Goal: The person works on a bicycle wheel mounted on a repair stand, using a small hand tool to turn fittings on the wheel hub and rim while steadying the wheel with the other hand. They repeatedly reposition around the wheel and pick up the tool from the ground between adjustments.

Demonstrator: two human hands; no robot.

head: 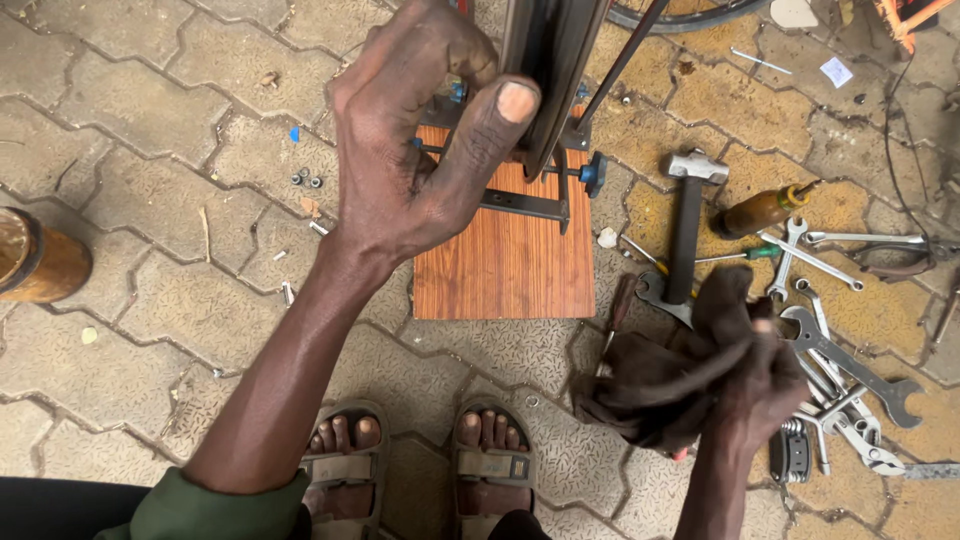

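Observation:
My left hand [420, 140] grips the edge of a dark bicycle wheel rim [548, 70] that stands upright in a small truing stand [540, 190] on a brown wooden board [505, 260]. The thumb presses on the rim's side. My right hand [755, 385] is lower right, closed on a dark crumpled rag [665, 375] held above the paving. Both hands are smeared with grease.
Tools lie on the paving at right: a hammer [688, 215], a brown-handled screwdriver [760, 210], several spanners [850, 370] and pliers. A brown can [35, 255] stands at far left. Small nuts [305, 180] lie near the board. My sandalled feet [420, 460] are at the bottom.

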